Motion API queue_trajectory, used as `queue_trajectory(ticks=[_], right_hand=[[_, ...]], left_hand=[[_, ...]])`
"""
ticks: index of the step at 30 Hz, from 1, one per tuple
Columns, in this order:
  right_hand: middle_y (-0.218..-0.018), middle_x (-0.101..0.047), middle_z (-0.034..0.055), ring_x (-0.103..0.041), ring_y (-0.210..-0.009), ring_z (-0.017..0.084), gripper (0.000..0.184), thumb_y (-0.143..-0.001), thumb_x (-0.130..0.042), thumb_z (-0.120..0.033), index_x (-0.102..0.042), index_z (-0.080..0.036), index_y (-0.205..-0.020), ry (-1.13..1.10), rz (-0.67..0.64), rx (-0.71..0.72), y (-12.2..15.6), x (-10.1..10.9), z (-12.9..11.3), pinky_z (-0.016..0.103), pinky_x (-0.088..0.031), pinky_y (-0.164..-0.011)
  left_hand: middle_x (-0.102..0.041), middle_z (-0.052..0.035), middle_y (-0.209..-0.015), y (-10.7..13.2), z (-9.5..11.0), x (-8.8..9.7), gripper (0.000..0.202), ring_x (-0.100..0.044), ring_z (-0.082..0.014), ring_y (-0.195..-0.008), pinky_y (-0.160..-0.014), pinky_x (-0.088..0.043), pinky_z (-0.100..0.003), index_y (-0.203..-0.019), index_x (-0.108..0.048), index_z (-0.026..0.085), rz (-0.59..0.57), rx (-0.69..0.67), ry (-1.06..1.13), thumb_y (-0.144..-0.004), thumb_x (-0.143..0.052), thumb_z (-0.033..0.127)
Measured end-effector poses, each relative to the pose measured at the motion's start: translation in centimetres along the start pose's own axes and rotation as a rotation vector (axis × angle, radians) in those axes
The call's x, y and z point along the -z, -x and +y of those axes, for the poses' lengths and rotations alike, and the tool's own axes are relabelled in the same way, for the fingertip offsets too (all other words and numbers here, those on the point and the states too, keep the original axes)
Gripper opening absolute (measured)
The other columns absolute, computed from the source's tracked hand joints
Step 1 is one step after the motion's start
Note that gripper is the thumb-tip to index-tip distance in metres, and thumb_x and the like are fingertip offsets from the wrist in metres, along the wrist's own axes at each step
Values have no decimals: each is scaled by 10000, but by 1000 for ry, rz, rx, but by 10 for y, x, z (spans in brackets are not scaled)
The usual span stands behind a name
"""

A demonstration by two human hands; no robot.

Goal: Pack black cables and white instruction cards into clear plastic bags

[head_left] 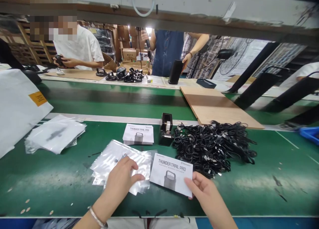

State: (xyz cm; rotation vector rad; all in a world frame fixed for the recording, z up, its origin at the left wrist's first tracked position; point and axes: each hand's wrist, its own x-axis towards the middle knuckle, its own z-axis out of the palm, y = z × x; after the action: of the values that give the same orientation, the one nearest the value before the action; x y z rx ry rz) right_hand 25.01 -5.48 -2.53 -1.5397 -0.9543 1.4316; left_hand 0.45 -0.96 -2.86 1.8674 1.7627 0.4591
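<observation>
Booklet sat just right of plastic bags, your right hand pinching its near corner. Your left hand pressed on those bags, grip unclear. Bagging step, by looks: next called for one bag mouth opened, booklet fed square.

Bags lie on the table straight before you, with your left hand flat on top. The booklet sits just right of them, overlapping their edge, its near right corner pinched in your right hand. Behind the bags is the booklet stack, with the dispenser just to its right. The cables lie right of the dispenser, touching it. The board lies behind the cables. The second bag stack lies well left, with the sheet further left, behind it.
</observation>
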Motion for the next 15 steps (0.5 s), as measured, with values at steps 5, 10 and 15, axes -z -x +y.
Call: queue_trajectory(ticks=[5,10,15], right_hand=[[-565,-600,4,-444,-488,110,331,-624,-670,-472,-562,-160,-657,-100,57,5,5,-8,11,212,-368,-455],[-601,-625,16,-481,-497,123,332,-617,-677,-478,-570,-167,-656,-202,163,59,1,-27,18,220,-399,-456],[-690,-661,41,-536,-557,138,340,-631,-673,-484,-550,-171,-676,-201,163,65,0,-35,17,224,-443,-487]], left_hand=[[-597,-2,-726,-2,6,-1,170,-552,-199,-719,-630,-374,-302,-622,-601,220,-20,-21,-48,-753,-547,314],[-569,1,-703,5,9,0,240,-540,-173,-642,-595,-383,-290,-676,-616,223,-20,-63,-50,-818,-441,304],[-553,-3,-714,10,11,-4,279,-544,-170,-660,-606,-393,-286,-680,-596,213,-14,-99,-53,-845,-389,302]])
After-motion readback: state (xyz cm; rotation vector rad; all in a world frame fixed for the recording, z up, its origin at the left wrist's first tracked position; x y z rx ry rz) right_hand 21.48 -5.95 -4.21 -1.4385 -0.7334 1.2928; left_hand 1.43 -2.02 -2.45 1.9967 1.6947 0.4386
